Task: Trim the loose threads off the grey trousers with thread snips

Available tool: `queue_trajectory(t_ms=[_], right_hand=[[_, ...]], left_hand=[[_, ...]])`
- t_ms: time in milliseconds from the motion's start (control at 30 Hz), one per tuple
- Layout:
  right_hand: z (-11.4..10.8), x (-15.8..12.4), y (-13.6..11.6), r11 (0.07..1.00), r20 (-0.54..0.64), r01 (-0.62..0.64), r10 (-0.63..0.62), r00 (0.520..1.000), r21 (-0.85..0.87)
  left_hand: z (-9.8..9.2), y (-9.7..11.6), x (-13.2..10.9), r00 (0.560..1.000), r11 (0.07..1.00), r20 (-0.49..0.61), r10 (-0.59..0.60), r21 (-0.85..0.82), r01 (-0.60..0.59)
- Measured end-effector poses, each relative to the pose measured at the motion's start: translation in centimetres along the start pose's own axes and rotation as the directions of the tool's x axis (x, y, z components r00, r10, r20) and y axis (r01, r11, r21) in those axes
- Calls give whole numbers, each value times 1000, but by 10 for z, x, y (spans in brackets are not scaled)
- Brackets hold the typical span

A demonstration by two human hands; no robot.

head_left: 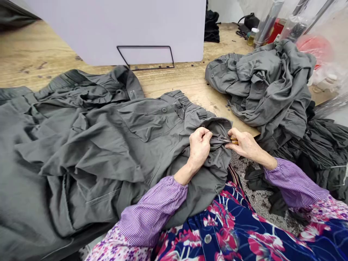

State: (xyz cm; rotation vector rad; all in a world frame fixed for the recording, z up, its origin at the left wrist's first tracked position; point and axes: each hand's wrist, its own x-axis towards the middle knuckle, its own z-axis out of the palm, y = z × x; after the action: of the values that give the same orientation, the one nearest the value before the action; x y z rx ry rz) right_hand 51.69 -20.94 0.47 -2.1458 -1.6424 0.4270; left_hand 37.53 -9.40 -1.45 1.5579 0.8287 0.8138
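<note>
Grey trousers (pixel 152 134) with a gathered elastic waist and a buttoned pocket lie spread over the table edge toward my lap. My left hand (pixel 199 145) pinches the cloth near the waist opening, thumb and fingers pressed together. Opposite it, my right hand (pixel 243 143) is closed round the yellow-orange handles of small scissors (pixel 234 140). Their metal blades point left into the folds, close to my left fingertips. Whether the blades touch a thread or the cloth I cannot make out.
A wooden table (pixel 49 47) carries more grey garments at left and a crumpled grey pile (pixel 272 79) at right. A pale board (pixel 130 25) with a black wire stand (pixel 146 67) rises behind. A small bottle (pixel 252 36) stands at the back right. Cloth scraps litter the floor.
</note>
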Motion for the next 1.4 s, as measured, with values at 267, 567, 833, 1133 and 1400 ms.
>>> queue_trajectory(t_ms=[267, 567, 833, 1133, 1400], right_hand=[[-1, 1, 4, 991, -134, 42, -25, 991, 128], [2, 25, -25, 997, -337, 67, -51, 940, 38], [29, 42, -38, 900, -162, -116, 52, 985, -419], [18, 43, -26, 923, -579, 27, -264, 772, -384], [13, 64, -48, 981, -697, 147, -191, 691, -124]], left_hand=[[-21, 18, 6, 919, 994, -380, 110, 39, -103], [-7, -6, 19, 994, 930, -53, -99, 350, 111], [-22, 21, -9, 947, 611, 98, -306, -742, 274], [-42, 30, -31, 911, 741, 201, -360, -532, 410], [-51, 44, -38, 862, 751, 457, -217, -486, 447]])
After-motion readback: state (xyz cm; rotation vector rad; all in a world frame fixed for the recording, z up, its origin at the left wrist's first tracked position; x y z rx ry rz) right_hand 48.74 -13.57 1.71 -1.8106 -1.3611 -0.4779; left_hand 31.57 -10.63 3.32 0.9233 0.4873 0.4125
